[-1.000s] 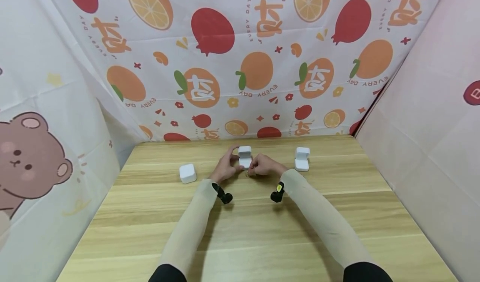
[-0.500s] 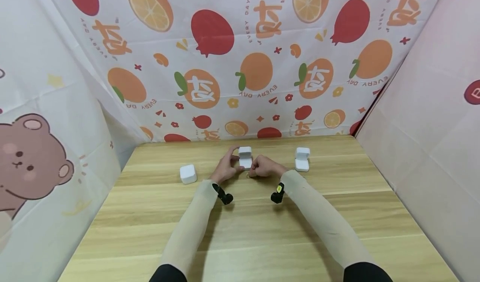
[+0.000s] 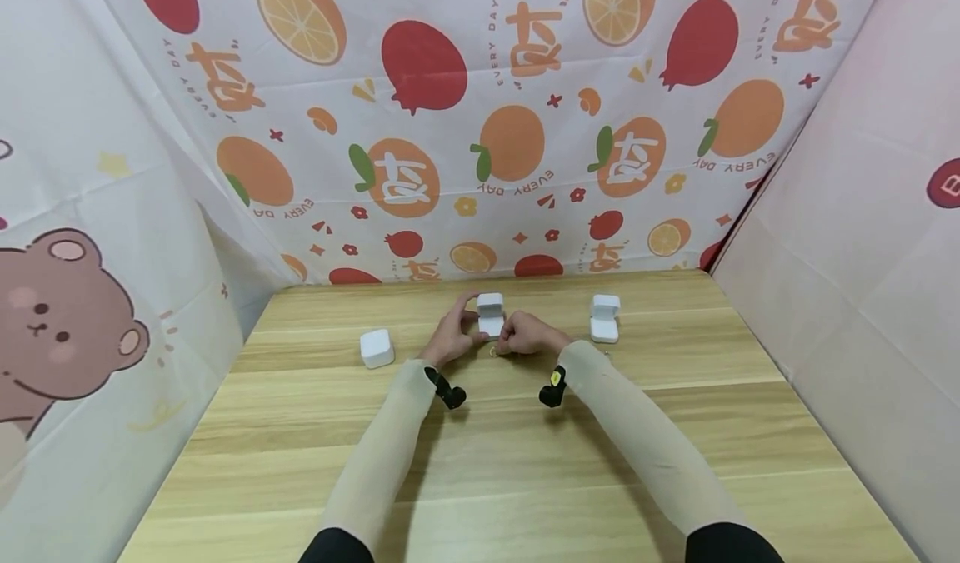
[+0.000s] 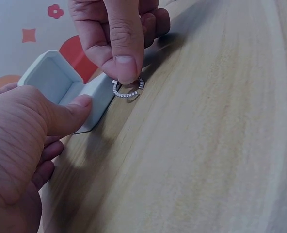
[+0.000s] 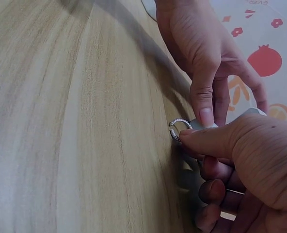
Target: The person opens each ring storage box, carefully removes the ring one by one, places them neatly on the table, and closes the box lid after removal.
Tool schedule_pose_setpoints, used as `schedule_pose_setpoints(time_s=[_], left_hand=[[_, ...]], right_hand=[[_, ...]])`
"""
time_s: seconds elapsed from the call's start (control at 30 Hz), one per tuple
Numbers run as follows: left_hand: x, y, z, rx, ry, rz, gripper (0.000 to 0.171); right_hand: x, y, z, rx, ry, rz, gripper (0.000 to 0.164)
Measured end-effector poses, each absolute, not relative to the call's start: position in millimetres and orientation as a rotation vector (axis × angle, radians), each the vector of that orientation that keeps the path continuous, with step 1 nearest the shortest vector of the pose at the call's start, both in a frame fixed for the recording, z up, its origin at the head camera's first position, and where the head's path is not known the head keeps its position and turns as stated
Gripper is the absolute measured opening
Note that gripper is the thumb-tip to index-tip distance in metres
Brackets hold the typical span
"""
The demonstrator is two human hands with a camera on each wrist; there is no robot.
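In the head view, my left hand (image 3: 452, 334) holds a small white ring box (image 3: 491, 317) with its lid up. Seen from the left wrist, the left thumb lies along the front of the box (image 4: 50, 73). Just in front of that box is my right hand (image 3: 527, 332), its thumb and forefinger pinching a ring (image 4: 125, 95) set with small clear stones. The ring (image 5: 174, 134) hangs below the right thumb tip, close to the wood, outside the box. Whether it touches the table cannot be told. The box is mostly hidden in the right wrist view.
A closed white ring box (image 3: 377, 348) stands to the left on the wooden table (image 3: 495, 480). Another white ring box (image 3: 604, 319) stands open to the right, with a tiny unclear object near its front. A fruit-printed cloth (image 3: 465, 146) hangs behind the table.
My left hand and the box keep their place. My right wrist has shifted very slightly left, and the ring shows more clearly beside the right fingertips than a second ago.
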State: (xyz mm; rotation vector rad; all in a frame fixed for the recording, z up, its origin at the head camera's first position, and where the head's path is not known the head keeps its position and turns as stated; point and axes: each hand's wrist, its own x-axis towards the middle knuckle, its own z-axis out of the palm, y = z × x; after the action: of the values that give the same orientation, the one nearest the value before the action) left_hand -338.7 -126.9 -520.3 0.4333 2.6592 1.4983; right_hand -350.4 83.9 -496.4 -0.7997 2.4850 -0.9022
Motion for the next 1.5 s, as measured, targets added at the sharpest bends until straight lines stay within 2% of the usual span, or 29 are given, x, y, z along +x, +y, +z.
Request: schedule_pose_setpoints(time_s=[1.5], left_hand=[[-338.1,-127.6,-521.6,0.38,2.613,1.54,0.085]], right_hand=[[-353.8,85.4,-494.5,-0.747,2.492,-0.919,0.016]])
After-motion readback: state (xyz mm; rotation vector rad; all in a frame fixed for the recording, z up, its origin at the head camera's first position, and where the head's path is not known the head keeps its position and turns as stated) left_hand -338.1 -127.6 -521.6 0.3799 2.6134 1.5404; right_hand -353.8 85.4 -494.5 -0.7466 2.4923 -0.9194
